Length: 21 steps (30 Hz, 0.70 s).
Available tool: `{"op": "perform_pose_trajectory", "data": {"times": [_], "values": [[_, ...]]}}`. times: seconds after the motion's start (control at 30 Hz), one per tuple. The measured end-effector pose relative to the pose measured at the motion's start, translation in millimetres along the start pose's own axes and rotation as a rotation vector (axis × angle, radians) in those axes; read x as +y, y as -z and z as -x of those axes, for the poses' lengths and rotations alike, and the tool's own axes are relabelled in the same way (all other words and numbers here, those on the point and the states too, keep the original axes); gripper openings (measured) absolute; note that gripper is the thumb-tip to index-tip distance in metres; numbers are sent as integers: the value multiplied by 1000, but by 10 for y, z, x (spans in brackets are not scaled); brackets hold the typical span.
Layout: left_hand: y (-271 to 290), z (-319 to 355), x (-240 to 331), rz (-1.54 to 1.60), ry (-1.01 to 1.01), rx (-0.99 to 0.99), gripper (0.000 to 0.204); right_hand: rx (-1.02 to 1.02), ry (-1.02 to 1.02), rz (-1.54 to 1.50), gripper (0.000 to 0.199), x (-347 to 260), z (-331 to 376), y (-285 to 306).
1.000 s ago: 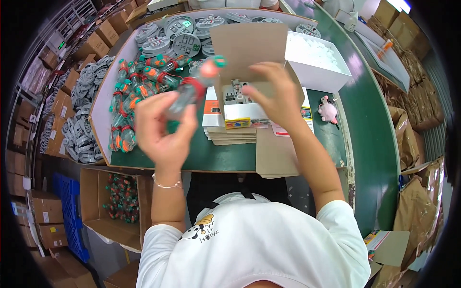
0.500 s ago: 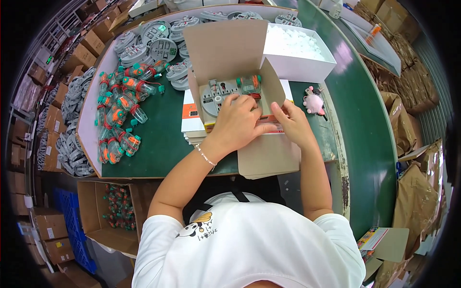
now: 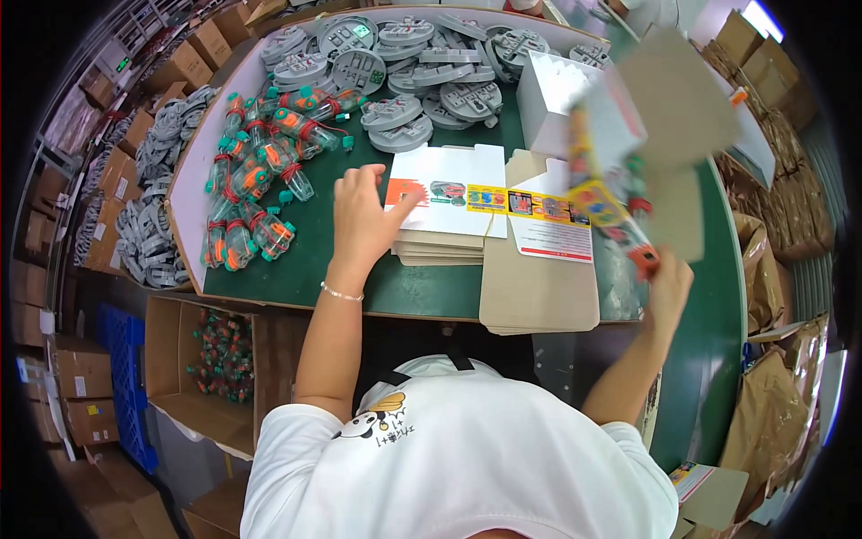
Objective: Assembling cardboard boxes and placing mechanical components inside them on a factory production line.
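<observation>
My right hand grips the lower edge of an open printed cardboard box, which is tilted, lid raised, and smeared by motion. Part of a small green-capped bottle shows inside it; the rest of its contents are hidden. My left hand holds nothing, its thumb spread from its fingers over the left end of a stack of flat unfolded boxes. These flattened boxes lie at the table's front, printed white, orange and yellow, with plain brown flaps hanging toward me.
Clear bottles with green caps and red cords lie at the left. Round grey plastic parts are heaped at the back, beside a white box. A green belt surface runs along the right. Below left stands an open carton of bottles.
The open box has moved off the stack to the right, carried by my right hand. My left hand has let go of it and drawn left, uncovering the flat boxes.
</observation>
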<state>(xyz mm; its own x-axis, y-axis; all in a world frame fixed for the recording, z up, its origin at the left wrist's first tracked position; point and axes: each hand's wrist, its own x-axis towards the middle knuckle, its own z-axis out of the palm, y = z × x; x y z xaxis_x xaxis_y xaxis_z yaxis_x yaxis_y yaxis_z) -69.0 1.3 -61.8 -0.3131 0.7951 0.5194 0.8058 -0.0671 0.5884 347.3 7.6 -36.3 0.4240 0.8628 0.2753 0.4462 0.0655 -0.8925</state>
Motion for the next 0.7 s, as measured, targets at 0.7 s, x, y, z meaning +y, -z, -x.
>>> {"op": "perform_pose_trajectory", "data": {"times": [0.7], "values": [[142, 184, -84, -56, 188, -302, 48, 311, 275, 333, 30, -109, 98, 93]]}}
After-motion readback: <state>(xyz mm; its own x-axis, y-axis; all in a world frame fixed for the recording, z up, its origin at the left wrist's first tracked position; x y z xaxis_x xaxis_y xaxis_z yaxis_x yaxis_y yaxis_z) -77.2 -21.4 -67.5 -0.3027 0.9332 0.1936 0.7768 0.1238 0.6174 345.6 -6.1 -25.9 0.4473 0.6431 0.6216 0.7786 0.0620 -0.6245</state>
